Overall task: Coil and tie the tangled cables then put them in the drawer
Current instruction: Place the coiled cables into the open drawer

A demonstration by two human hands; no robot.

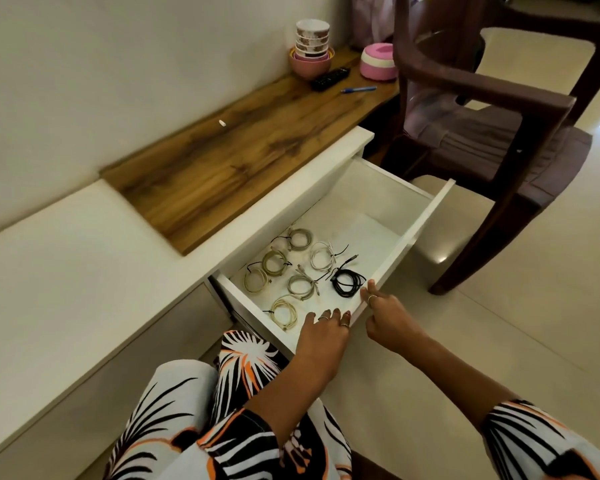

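Note:
The white drawer stands pulled out from the white unit. Inside lie several coiled, tied cables: pale ones such as a grey coil and a cream coil, plus one black coil near the front right. My left hand rests on the drawer's front edge with its fingers over the rim. My right hand touches the front right corner, fingers along the drawer's front panel. Neither hand holds a cable.
A wooden desktop runs behind the drawer, with stacked bowls, a remote, a blue pen and a pink container at its far end. A brown chair stands right of the drawer. My patterned clothing fills the bottom.

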